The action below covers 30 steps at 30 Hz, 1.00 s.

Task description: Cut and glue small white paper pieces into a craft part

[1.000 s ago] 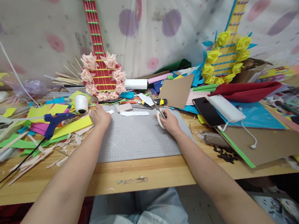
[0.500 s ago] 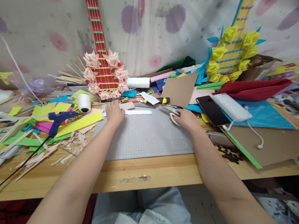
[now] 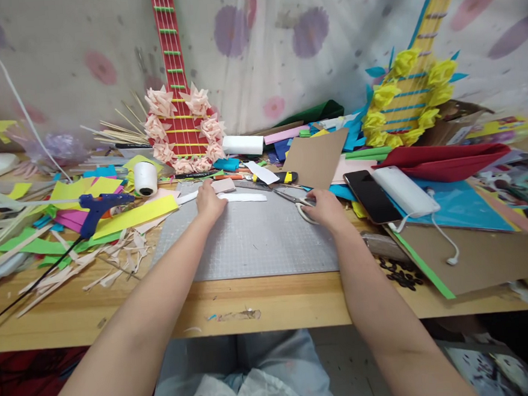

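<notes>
My left hand lies knuckles up at the back edge of the grey cutting mat. Its fingers are curled down on the left end of a white paper strip, and a white end shows on each side of the hand. My right hand rests at the mat's back right corner. It is closed on the white handles of the scissors, whose blades lie flat and point left and away.
A blue glue gun and a white thread spool sit among coloured paper scraps on the left. On the right lie a phone, a white power bank and brown cardboard. Two paper guitars lean at the back.
My left hand has slid right along the mat's back edge onto the white strip. My right hand has carried the scissors to the right and laid them down flat.
</notes>
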Each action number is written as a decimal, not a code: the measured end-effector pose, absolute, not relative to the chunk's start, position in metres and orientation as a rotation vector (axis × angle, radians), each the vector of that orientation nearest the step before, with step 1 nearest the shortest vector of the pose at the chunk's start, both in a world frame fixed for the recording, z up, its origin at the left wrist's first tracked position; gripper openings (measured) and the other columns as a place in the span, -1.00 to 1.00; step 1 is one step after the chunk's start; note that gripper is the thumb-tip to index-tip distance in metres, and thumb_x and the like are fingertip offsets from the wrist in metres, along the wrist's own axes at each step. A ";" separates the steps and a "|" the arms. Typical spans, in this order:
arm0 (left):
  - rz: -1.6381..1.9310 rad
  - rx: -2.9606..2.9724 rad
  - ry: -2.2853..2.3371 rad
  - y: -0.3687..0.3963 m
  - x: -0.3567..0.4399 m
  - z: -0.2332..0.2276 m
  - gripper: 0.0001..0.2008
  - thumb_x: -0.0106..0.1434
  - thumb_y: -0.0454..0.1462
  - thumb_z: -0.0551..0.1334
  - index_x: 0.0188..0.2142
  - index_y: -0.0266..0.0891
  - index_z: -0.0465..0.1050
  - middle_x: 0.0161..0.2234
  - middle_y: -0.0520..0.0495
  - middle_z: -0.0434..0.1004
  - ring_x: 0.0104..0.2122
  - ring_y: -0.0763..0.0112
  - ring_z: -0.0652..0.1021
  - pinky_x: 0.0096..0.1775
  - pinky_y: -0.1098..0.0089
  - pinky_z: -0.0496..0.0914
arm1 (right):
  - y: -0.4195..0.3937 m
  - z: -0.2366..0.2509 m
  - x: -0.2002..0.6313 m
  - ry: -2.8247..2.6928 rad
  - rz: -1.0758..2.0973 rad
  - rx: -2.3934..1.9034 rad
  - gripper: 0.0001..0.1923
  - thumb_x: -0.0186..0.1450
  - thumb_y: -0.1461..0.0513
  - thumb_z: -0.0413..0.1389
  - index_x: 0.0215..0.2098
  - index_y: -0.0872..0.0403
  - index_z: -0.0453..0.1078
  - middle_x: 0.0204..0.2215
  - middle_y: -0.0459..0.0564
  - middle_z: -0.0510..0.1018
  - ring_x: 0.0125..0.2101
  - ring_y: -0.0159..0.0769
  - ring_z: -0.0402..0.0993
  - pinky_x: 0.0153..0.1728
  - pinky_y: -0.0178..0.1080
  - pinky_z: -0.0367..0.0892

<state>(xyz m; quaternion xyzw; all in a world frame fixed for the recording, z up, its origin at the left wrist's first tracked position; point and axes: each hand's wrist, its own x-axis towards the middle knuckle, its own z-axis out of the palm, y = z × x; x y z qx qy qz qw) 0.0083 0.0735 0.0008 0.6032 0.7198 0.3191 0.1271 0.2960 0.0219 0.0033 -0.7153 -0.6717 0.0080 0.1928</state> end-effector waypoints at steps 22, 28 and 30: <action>1.217 1.939 1.590 0.059 -0.005 0.002 -0.73 0.10 -0.39 0.04 -0.17 -0.21 0.09 -0.33 -0.03 0.38 -0.31 0.43 0.46 -0.24 0.37 0.30 | 0.019 -0.007 0.219 -2.058 0.086 -1.423 -0.61 0.15 0.24 -0.01 -0.04 0.14 0.23 -0.08 0.13 0.34 -0.05 -0.14 0.20 -0.02 -0.10 0.12; 1.145 1.967 1.451 0.046 -0.013 -0.002 -0.78 0.11 -0.40 0.04 -0.23 -0.19 0.07 -0.33 -0.01 0.33 -0.27 0.45 0.47 -0.22 0.37 0.31 | 0.047 -0.005 0.201 -2.227 0.209 -1.285 -0.40 0.06 0.25 0.07 0.08 0.12 0.11 0.06 0.11 0.23 0.06 -0.14 0.09 0.06 -0.07 0.04; 1.157 1.951 1.454 0.043 -0.015 -0.007 -0.78 0.10 -0.40 0.03 -0.24 -0.19 0.07 -0.33 0.00 0.33 -0.27 0.45 0.47 -0.22 0.37 0.31 | 0.055 -0.005 0.197 -2.255 0.243 -1.275 -0.44 0.04 0.28 0.06 0.05 0.10 0.17 0.00 0.09 0.30 0.02 -0.15 0.15 0.02 -0.08 0.09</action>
